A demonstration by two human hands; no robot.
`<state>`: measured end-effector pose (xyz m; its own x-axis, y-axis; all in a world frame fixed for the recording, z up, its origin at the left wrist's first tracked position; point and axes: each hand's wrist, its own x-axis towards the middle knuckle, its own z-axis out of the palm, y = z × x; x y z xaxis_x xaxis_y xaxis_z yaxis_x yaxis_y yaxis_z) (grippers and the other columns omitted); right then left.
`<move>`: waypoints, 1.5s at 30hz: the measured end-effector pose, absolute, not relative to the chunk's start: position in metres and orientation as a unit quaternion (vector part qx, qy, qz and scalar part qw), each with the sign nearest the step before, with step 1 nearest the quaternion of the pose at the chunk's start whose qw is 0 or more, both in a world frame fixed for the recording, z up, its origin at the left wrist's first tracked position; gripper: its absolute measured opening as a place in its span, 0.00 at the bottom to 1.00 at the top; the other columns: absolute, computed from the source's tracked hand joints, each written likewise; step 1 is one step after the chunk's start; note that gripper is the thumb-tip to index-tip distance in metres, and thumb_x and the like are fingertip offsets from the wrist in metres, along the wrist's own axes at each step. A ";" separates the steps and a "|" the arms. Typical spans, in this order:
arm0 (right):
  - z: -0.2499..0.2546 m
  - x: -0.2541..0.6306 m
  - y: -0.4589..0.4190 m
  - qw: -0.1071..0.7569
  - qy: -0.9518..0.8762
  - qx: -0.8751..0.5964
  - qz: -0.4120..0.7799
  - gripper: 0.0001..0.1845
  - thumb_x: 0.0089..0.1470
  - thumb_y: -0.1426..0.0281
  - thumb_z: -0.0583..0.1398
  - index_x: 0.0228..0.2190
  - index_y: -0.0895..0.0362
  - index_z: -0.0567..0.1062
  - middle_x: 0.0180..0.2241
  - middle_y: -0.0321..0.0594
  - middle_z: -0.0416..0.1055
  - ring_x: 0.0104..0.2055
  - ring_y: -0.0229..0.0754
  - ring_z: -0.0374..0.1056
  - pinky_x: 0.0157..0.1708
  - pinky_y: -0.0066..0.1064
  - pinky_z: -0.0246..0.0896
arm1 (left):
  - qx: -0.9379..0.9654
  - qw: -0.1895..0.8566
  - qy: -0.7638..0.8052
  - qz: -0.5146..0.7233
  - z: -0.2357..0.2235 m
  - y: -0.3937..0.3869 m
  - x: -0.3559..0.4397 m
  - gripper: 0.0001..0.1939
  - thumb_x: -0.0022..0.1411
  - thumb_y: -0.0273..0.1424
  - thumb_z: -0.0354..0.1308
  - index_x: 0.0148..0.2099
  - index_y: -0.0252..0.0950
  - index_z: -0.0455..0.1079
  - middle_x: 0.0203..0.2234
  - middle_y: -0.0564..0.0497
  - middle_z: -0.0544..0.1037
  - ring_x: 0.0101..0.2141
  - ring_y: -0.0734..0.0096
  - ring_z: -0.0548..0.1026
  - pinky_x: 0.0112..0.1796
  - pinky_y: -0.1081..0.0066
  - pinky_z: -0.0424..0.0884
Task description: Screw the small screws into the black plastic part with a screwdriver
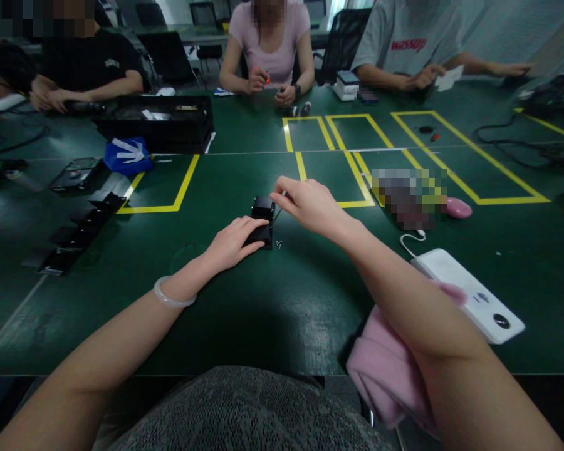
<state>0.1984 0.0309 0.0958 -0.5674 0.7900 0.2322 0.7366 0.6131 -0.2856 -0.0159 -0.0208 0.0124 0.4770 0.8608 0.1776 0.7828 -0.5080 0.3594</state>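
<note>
Near the table's middle lies a small black bracket-like part (pixel 263 207) with a raised block at its far end. My left hand (pixel 232 241) is closed over its near part, thumb along the near edge and fingers on top, holding it against the table. My right hand (pixel 308 200) pinches a thin screwdriver (pixel 277 217) at the part's right side. The shaft slants down toward the part; the grip is mostly hidden by my fingers, and I cannot see exactly where the tip touches. Several small screws (pixel 279 244) lie just right of the part.
A row of similar black parts (pixel 75 235) lies left, near a blue pouch (pixel 128 155) and a black bin (pixel 169 125). A white power bank (pixel 470 294) and pink cloth (pixel 385 363) are by my right forearm. Three people sit across the green table (pixel 244 313).
</note>
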 end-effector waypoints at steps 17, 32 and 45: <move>0.097 0.199 0.032 0.174 -0.881 -0.434 0.078 0.20 0.66 0.61 0.48 0.39 0.56 0.76 0.32 0.41 0.75 0.33 0.41 0.67 0.31 0.31 0.46 | 0.852 0.116 0.480 0.172 0.011 -0.020 -0.016 0.22 0.70 0.37 0.53 0.64 0.39 0.61 0.53 0.43 0.72 0.52 0.55 0.71 0.50 0.57 0.71; 0.095 0.200 0.033 0.174 -0.883 -0.430 0.074 0.19 0.66 0.61 0.48 0.39 0.56 0.76 0.31 0.42 0.75 0.33 0.43 0.67 0.31 0.31 0.47 | 0.850 0.118 0.484 0.170 0.013 -0.021 -0.016 0.22 0.70 0.37 0.53 0.64 0.40 0.61 0.52 0.43 0.73 0.50 0.55 0.71 0.48 0.57 0.71; 0.094 0.201 0.033 0.186 -0.887 -0.413 0.091 0.18 0.65 0.63 0.49 0.46 0.57 0.73 0.34 0.42 0.76 0.34 0.42 0.67 0.31 0.31 0.48 | 0.850 0.117 0.485 0.170 0.013 -0.021 -0.016 0.22 0.70 0.38 0.53 0.64 0.40 0.62 0.52 0.44 0.73 0.51 0.55 0.71 0.50 0.57 0.71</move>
<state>0.2008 0.0328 0.0944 -0.5892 0.7668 0.2546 0.6990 0.6418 -0.3154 -0.0159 -0.0212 0.0133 0.4727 0.8636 0.1755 0.7840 -0.5031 0.3636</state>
